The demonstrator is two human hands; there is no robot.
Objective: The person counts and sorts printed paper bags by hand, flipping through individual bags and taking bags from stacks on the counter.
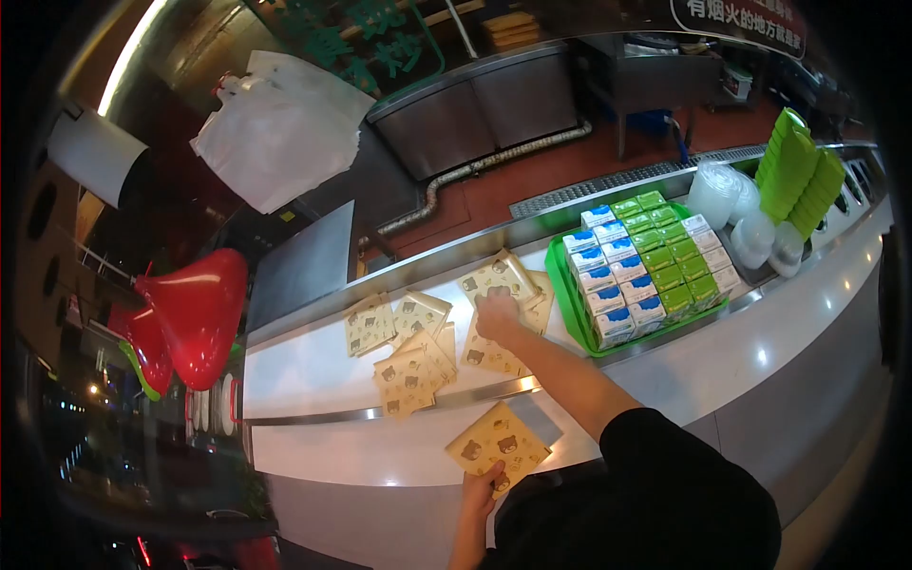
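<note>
Near the front edge of the counter, my left hand (482, 487) grips a flat yellow bear-print paper bag (496, 445) by its lower corner, thumb on top. My right hand (498, 315) reaches across to a pile of the same bags and has its fingers curled on the top paper bag (503, 274). Its fingertips are partly hidden. More bear-print bags (413, 366) lie in loose, overlapping stacks to the left of my right hand.
Right of the pile, a green tray (567, 309) holds rows of blue-white and green-white cartons (655, 261). Clear plastic containers (722, 195) and green stacked boxes (796, 171) stand beyond it. White plastic bags (280, 128) and red heart-shaped balloons (195, 313) are at left.
</note>
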